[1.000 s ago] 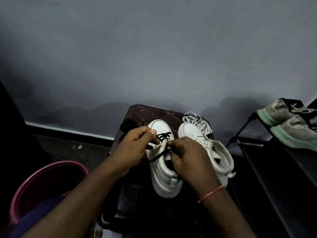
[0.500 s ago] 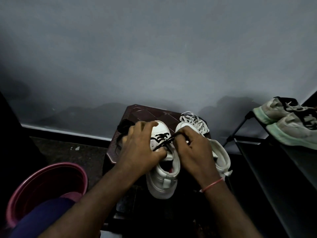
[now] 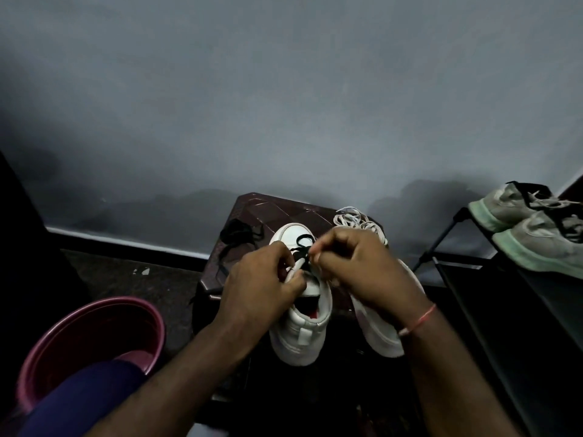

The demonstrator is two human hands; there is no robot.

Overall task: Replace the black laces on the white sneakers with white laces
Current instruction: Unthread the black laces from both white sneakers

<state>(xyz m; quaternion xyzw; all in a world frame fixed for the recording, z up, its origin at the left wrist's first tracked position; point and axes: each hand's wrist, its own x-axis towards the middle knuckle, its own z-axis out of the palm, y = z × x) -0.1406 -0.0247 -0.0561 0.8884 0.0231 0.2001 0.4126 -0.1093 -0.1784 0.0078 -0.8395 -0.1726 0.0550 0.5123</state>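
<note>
Our left hand (image 3: 262, 279) curls its fingers and thumb on the white flap of a shoe (image 3: 303, 329), right by the lace holes. Our right hand (image 3: 356, 266) pinches the black lace (image 3: 302, 246) with finger and thumb, just over the toe. The lace sits in the holes near the toe.

The shoe stands in the middle of the stool (image 3: 277, 209), toe to the far edge. A second shoe (image 3: 378, 329) is just beside it by the right edge, partly under our right hand. White laces (image 3: 350, 219) lie in a pile at the far right corner. A loose lace (image 3: 236, 234), black too, lies at the left edge.

A red tub (image 3: 94, 326) is on the floor to the left. Grey shoes (image 3: 542, 244) sit on a rack (image 3: 520, 310) to the right.
</note>
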